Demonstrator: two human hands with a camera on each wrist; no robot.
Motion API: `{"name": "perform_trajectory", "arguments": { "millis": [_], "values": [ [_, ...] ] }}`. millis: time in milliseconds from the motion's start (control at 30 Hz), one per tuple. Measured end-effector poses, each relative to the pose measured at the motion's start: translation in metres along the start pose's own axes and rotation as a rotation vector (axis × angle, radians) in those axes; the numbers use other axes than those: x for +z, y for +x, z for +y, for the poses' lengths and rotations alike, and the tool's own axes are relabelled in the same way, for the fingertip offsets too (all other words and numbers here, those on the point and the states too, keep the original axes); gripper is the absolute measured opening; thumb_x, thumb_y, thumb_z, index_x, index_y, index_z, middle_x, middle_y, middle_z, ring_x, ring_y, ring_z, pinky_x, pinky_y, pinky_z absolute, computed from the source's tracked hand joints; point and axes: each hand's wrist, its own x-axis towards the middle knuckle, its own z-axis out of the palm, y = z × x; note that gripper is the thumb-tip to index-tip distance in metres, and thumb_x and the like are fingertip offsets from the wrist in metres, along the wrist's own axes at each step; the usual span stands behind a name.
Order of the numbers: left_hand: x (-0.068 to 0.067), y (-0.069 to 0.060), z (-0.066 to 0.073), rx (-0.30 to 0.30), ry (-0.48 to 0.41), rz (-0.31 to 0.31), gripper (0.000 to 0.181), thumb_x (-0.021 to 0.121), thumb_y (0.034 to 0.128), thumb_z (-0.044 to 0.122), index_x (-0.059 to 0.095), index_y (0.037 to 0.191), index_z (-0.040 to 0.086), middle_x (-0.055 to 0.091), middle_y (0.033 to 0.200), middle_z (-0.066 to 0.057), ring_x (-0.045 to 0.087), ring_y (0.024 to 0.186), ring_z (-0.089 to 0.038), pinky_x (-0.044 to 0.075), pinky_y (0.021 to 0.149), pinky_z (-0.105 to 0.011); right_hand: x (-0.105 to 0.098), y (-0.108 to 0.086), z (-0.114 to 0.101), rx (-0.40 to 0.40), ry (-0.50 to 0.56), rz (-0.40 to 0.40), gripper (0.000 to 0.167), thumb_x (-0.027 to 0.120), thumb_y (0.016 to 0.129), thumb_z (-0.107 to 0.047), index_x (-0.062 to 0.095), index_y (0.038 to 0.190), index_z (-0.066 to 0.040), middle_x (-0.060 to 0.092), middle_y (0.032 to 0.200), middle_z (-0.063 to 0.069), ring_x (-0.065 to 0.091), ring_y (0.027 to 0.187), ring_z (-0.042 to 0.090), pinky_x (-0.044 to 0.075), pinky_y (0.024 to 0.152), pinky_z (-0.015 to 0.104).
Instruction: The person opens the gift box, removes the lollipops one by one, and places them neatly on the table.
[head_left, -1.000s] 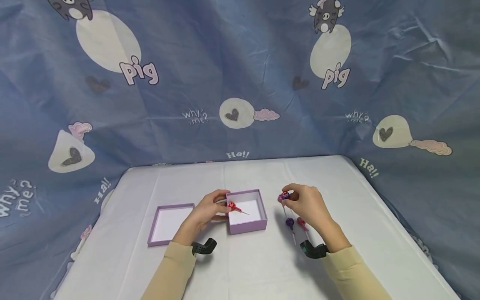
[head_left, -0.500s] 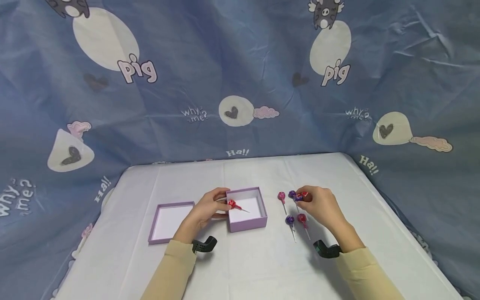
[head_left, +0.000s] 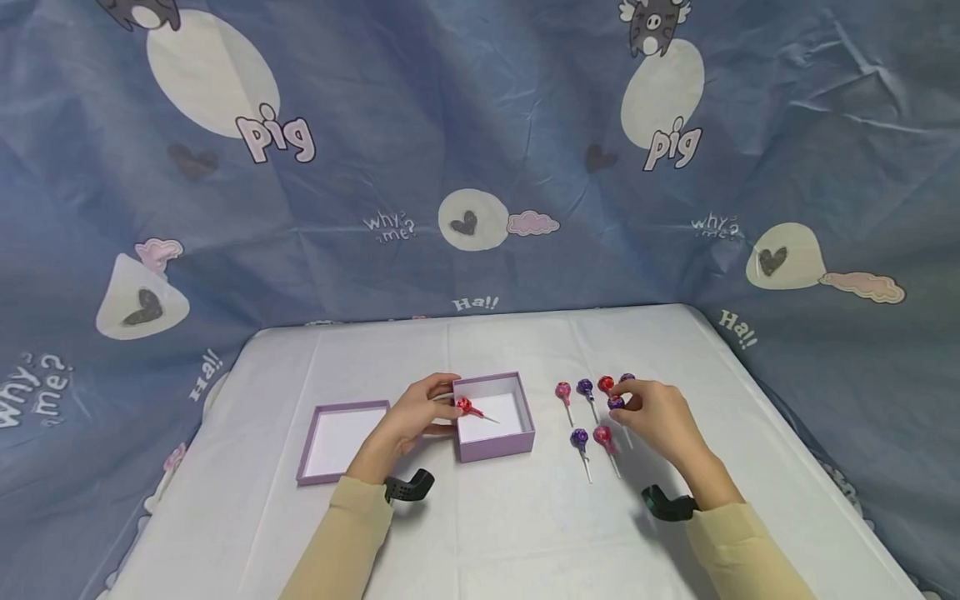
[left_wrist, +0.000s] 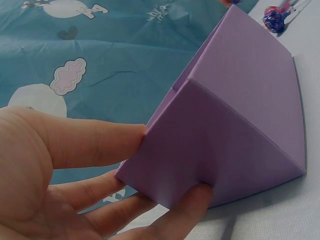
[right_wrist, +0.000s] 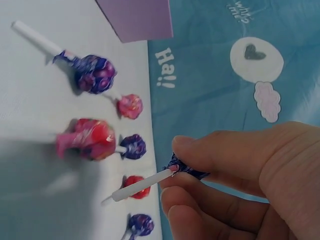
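In the head view, my right hand pinches a purple-wrapped lollipop between thumb and fingers; its white stick points away from the palm. Around it lie several lollipops: a pink one, a purple one and a red one at the back, one partly hidden purple one behind the hand, and a purple and a pink-red one nearer. My left hand grips the left wall of an open lilac box, thumb at its rim. Inside, a red lollipop leans by that thumb.
Left of the left hand lies the lilac box lid, inner side up. A white cloth covers the table, with a blue printed curtain behind it. A dark wrist camera sits on the right wrist.
My right hand has moved right along the back row of lollipops. Pink, purple and red lollipops it was at now lie uncovered on the table. The left hand and box stay put.
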Motion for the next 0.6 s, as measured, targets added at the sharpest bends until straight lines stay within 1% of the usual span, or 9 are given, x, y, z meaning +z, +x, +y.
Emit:
{"name": "perform_trajectory", "arguments": {
  "millis": [100,233,433,600],
  "values": [
    [0.0,0.0,0.001,-0.003,-0.004,-0.001,0.069,0.07,0.0841,-0.008,0.047,0.147,0.005,0.042,0.152,-0.018,0.042,0.137,-0.038,0.058,0.086,-0.048,0.001,-0.003,0.004,0.004,-0.009,0.003,0.026,0.082,0.083,-0.016,0.076,0.108,-0.012,0.065,0.074,-0.002,0.056,0.065,0.015,0.045,0.057,0.033],
    [0.0,-0.001,0.001,-0.001,-0.004,0.002,0.067,0.07,0.0843,-0.009,0.048,0.147,0.006,0.044,0.151,-0.018,0.045,0.135,-0.038,0.058,0.085,-0.048,0.001,-0.006,0.011,0.009,-0.03,0.005,0.028,0.083,0.082,-0.016,0.076,0.108,-0.011,0.066,0.074,-0.002,0.056,0.065,0.015,0.045,0.058,0.033],
    [0.001,-0.001,0.001,-0.003,-0.007,0.004,0.066,0.07,0.0847,-0.008,0.049,0.146,0.007,0.046,0.149,-0.017,0.051,0.129,-0.037,0.059,0.084,-0.049,0.006,-0.01,0.018,0.057,-0.043,-0.038,0.026,0.083,0.082,-0.016,0.076,0.106,-0.012,0.066,0.075,-0.001,0.055,0.066,0.016,0.045,0.058,0.033],
    [0.001,-0.001,0.001,0.002,-0.002,0.003,0.068,0.07,0.0846,-0.008,0.047,0.147,0.005,0.045,0.15,-0.018,0.05,0.129,-0.037,0.059,0.084,-0.049,0.008,-0.013,0.022,0.086,-0.04,-0.06,0.025,0.083,0.081,-0.016,0.076,0.105,-0.012,0.065,0.076,0.0,0.055,0.066,0.018,0.045,0.058,0.032]
  ]
}}
